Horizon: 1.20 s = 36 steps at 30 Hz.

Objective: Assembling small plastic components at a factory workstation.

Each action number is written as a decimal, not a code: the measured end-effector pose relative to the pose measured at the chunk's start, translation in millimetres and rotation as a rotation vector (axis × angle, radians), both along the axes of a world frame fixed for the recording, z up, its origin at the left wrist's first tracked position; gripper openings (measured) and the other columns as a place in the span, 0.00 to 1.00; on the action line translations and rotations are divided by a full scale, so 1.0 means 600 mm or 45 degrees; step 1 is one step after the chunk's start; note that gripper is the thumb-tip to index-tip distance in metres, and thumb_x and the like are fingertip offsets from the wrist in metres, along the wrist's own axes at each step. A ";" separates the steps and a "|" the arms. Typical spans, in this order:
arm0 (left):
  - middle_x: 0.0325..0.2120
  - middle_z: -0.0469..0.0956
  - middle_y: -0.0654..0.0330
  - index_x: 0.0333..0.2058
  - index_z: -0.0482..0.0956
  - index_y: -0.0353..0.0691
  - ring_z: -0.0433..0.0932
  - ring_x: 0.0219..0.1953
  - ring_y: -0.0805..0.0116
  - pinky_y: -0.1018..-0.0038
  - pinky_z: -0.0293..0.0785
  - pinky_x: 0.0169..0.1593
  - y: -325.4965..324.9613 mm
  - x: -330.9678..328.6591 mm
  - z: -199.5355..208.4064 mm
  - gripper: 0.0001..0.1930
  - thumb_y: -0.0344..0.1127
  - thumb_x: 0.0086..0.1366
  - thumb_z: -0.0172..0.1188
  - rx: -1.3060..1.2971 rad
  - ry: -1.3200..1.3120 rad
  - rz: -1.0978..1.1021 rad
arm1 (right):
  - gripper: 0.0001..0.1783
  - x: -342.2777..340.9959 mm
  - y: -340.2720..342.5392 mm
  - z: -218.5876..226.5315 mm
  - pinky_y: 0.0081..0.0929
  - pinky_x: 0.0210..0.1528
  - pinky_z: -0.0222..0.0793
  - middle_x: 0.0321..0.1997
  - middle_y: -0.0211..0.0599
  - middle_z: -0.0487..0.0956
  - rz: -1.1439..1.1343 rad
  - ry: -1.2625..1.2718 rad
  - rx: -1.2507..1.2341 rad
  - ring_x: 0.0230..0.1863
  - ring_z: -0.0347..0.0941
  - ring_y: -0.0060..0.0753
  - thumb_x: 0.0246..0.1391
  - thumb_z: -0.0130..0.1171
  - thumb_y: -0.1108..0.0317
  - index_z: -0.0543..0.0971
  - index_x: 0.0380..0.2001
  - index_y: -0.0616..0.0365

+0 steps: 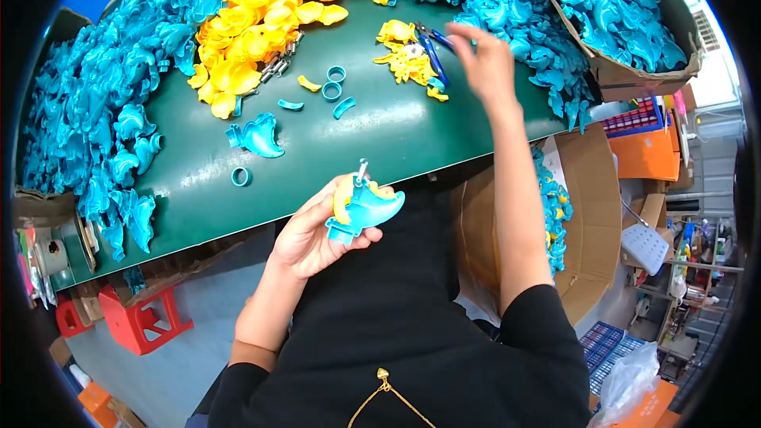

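- Left hand (305,238) fingers are clasping a light, stiff blue-and-yellow plastic toy piece (363,208) by its edges
- Right hand (485,63) is reaching, fingers loose, toward blue pliers (432,54) at the surface's far edge

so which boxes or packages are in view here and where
cardboard box: top right on the green table, brown, torn rim, full of blue plastic parts.
open carton: right of the table on the floor, brown, blue and yellow parts inside.
orange boxes: far right, flat-sided.
No screens visible.
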<state>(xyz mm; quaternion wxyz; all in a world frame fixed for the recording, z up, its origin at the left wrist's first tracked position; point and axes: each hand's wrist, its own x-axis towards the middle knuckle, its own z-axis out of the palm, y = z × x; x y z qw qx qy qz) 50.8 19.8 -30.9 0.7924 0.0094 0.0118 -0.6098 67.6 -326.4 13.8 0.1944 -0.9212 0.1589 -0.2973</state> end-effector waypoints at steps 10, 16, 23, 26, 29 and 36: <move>0.65 0.58 0.38 0.59 0.62 0.43 0.73 0.58 0.38 0.53 0.77 0.58 0.009 0.017 -0.011 0.23 0.42 0.71 0.58 0.043 -0.159 0.195 | 0.15 -0.027 0.017 -0.014 0.32 0.51 0.70 0.45 0.36 0.80 0.448 0.139 0.538 0.45 0.74 0.36 0.61 0.52 0.73 0.83 0.48 0.53; 0.64 0.65 0.50 0.69 0.52 0.32 0.72 0.62 0.46 0.57 0.72 0.62 0.012 0.033 0.012 0.49 0.40 0.57 0.73 0.348 -0.501 0.341 | 0.25 -0.054 0.168 0.005 0.39 0.63 0.64 0.56 0.46 0.75 0.743 0.690 0.331 0.61 0.68 0.49 0.62 0.58 0.65 0.71 0.62 0.53; 0.66 0.63 0.49 0.68 0.57 0.32 0.70 0.64 0.47 0.56 0.69 0.65 0.000 0.020 0.016 0.45 0.30 0.53 0.71 0.528 -0.696 0.567 | 0.29 -0.125 0.228 -0.043 0.35 0.59 0.68 0.56 0.44 0.76 0.343 0.295 0.093 0.57 0.72 0.44 0.51 0.69 0.72 0.75 0.58 0.62; 0.66 0.62 0.49 0.68 0.58 0.32 0.69 0.65 0.49 0.57 0.69 0.65 -0.003 0.017 0.013 0.45 0.26 0.52 0.71 0.539 -0.780 0.604 | 0.27 -0.143 0.245 -0.044 0.29 0.55 0.72 0.53 0.41 0.77 0.422 0.095 0.634 0.52 0.75 0.34 0.51 0.70 0.74 0.77 0.55 0.66; 0.66 0.62 0.48 0.68 0.58 0.33 0.68 0.65 0.53 0.59 0.68 0.66 -0.004 0.009 0.019 0.45 0.23 0.51 0.71 0.538 -0.837 0.601 | 0.26 -0.151 0.284 -0.017 0.28 0.58 0.72 0.54 0.42 0.77 0.618 -0.019 1.223 0.55 0.75 0.32 0.53 0.70 0.72 0.77 0.55 0.68; 0.67 0.61 0.46 0.68 0.58 0.32 0.68 0.65 0.58 0.63 0.67 0.67 -0.004 0.007 0.023 0.46 0.22 0.51 0.71 0.556 -0.921 0.583 | 0.25 -0.155 0.304 -0.014 0.26 0.56 0.73 0.55 0.42 0.77 0.622 -0.018 1.151 0.54 0.76 0.31 0.54 0.70 0.71 0.78 0.54 0.68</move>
